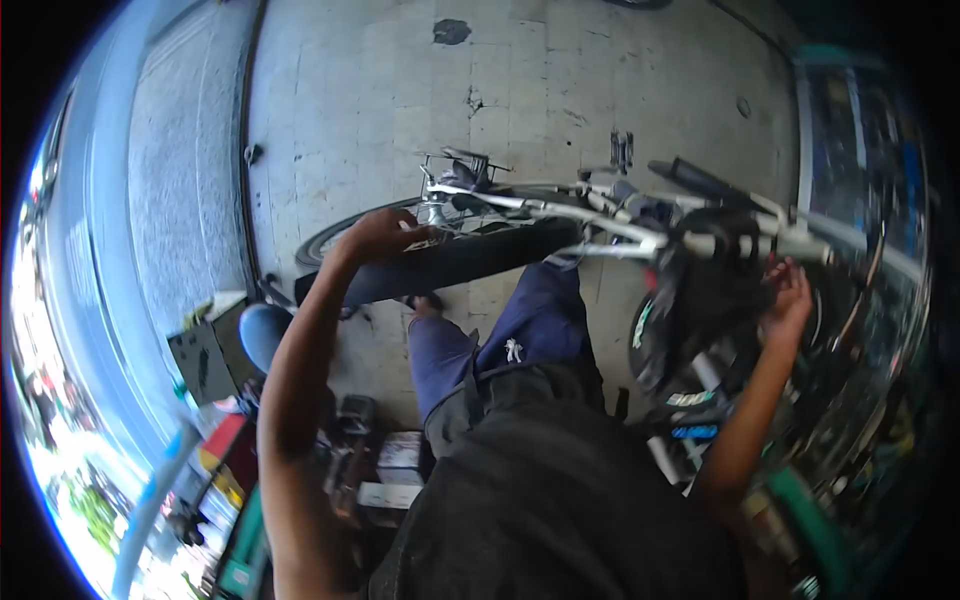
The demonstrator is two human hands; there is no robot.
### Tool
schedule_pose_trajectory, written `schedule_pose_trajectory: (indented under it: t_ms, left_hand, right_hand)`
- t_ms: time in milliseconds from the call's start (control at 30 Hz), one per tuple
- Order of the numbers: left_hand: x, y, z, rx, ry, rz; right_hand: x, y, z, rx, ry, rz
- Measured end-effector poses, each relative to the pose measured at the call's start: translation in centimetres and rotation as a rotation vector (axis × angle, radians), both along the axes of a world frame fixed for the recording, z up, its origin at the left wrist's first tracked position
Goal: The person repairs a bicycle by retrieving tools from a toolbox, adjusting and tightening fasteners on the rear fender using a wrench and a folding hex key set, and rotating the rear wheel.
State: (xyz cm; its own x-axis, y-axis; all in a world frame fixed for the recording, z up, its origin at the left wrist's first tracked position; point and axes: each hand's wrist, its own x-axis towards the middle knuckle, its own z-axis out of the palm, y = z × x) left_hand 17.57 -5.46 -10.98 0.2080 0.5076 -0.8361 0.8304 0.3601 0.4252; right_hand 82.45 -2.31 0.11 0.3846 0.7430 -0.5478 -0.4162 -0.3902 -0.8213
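Bicycle (648, 243) with a pale frame stretches across the middle of the frame and on toward the right edge, in front of a person in a dark shirt (560, 480) and blue trousers (540, 315). One spoked wheel (318, 243) lies at centre left, seen at a steep slant, with a silver hub (432, 212) near its upper side and a broad black strip (470, 262) running along its lower side. The left hand (385, 235) is over this wheel, beside the hub, its fingers bent toward it; whether they grip anything cannot be told. At centre right the right hand (790, 300) is raised, palm partly showing and fingers loosely curled, just beside a crumpled black cover (690, 310); whether the fingertips touch or hold it is unclear. A pedal (622, 150) stands out above the frame tubes. Pale floor tiles (520, 80) fill the upper middle. A rounded blue object (264, 337) sits at left, near the left forearm, and a small white box (400, 458) is at lower centre left. Glass-fronted shelving (880, 150) lines the upper right, and the lower right is crowded with dim, cluttered parts.
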Motion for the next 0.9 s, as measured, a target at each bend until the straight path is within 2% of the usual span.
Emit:
schedule_pose_trajectory:
  t_ms: [33, 67, 100, 133, 200, 233, 267, 300, 333, 367, 400, 500, 600, 633, 767, 833, 867, 900]
  left_hand:
    - [-1.7, 1.1, -3.8, -0.082, -0.009, -0.094]
    - [-3.0, 1.0, -7.1, -0.177, -0.016, -0.184]
    - [-3.3, 0.7, -5.3, -0.305, 0.071, -0.056]
    - [-4.5, 0.7, -5.9, -0.280, 0.081, -0.099]
    - [-6.2, -0.3, -8.9, -0.358, 0.039, -0.150]
    - [-5.8, -0.4, -7.2, -0.323, 0.044, -0.144]
    - [-6.0, -0.3, -8.0, -0.329, 0.059, -0.200]
    - [-6.7, -0.5, -10.2, -0.374, -0.059, -0.290]
    - [-7.0, -0.1, -12.2, -0.413, -0.176, -0.373]
    - [-7.4, -0.6, -13.2, -0.504, -0.310, -0.188]
    - [-7.4, -0.8, -12.8, -0.519, -0.286, -0.234]
    - [-5.6, -1.4, -10.1, -0.438, -0.283, -0.008]
    - [-4.1, -1.2, -8.8, -0.392, -0.253, 0.074]
    - [-3.3, -0.8, -7.8, -0.388, -0.338, 0.007]
    - [-0.5, 0.7, -5.5, -0.411, -0.391, 0.052]
    - [-0.1, 0.7, -5.0, -0.454, -0.503, 0.064]
    - [-0.8, 0.7, -5.8, -0.455, -0.487, 0.047]
    - [-1.3, 0.7, -6.7, -0.451, -0.603, 0.087]
  right_hand:
    - [-3.1, -4.4, 1.2, -0.047, -0.142, -0.265]
    - [-3.6, -9.9, 0.1, -0.051, -0.148, -0.318]
    - [-3.2, -16.0, -3.0, -0.006, -0.137, -0.234]
    - [-3.8, -19.9, -5.4, 0.065, -0.120, -0.148]
    - [-13.6, -24.6, -6.8, -0.206, 0.083, -0.295]
    - [-18.5, -26.3, -7.6, -0.294, 0.099, -0.322]
    - [-23.0, -27.4, -8.2, -0.372, 0.085, -0.248]
    - [-27.1, -28.5, -8.6, -0.452, 0.080, -0.174]
    - [-30.6, -29.0, -8.6, -0.489, 0.063, -0.081]
    - [-33.6, -29.4, -8.7, -0.524, 0.049, 0.016]
    - [-36.2, -29.7, -9.8, -0.581, 0.055, 0.051]
    - [-41.7, -30.0, -13.7, -0.533, 0.216, 0.091]
    - [-45.0, -28.6, -18.5, -0.482, 0.312, 0.102]
    - [-46.1, -28.9, -19.4, -0.472, 0.361, 0.133]
    - [-48.1, -25.8, -21.2, -0.346, 0.505, -0.014]
    - [-48.8, -25.0, -22.3, -0.346, 0.496, -0.052]
    - [-49.3, -24.6, -23.5, -0.337, 0.478, -0.086]
    - [-50.0, -24.0, -24.6, -0.347, 0.506, -0.149]
